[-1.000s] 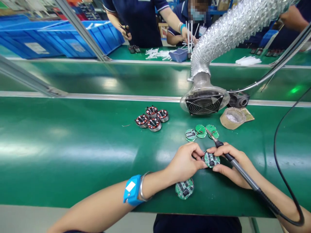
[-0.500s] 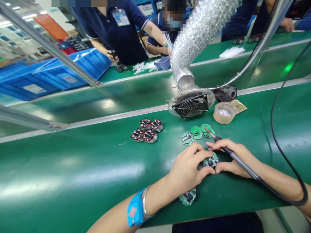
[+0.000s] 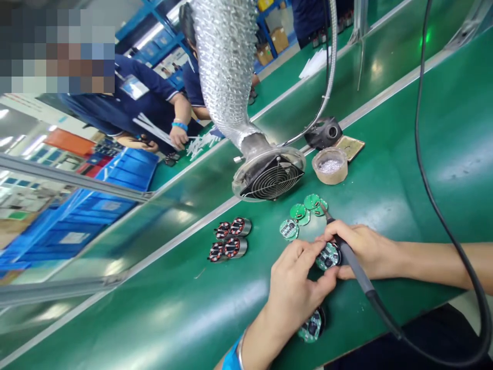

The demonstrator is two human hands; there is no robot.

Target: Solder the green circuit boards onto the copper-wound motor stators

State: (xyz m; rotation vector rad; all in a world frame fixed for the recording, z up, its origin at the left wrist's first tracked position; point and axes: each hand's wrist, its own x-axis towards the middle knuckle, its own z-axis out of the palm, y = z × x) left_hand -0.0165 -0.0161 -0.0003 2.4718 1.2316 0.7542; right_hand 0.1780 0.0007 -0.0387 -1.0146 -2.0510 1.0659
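Observation:
My left hand (image 3: 295, 277) and my right hand (image 3: 360, 249) meet over a small round green circuit board (image 3: 326, 255) on the green bench mat (image 3: 154, 303). Fingers of both hands pinch the board's edges. A black soldering iron (image 3: 348, 257) lies clamped in my right hand, its tip pointing up-left toward three loose round green boards (image 3: 301, 212). Another round board (image 3: 311, 327) lies beside my left wrist.
Several copper-wound motor stators (image 3: 229, 240) sit left of the boards. A fume fan (image 3: 269, 177) on a silver flexible duct (image 3: 227, 67) stands behind them, beside a small tub (image 3: 329, 165). The iron's black cable (image 3: 431, 195) loops to the right. Other people work across the far bench.
The view has tilted and swung left. My hands stay on the same board, with the left fingers shifted a little further over it.

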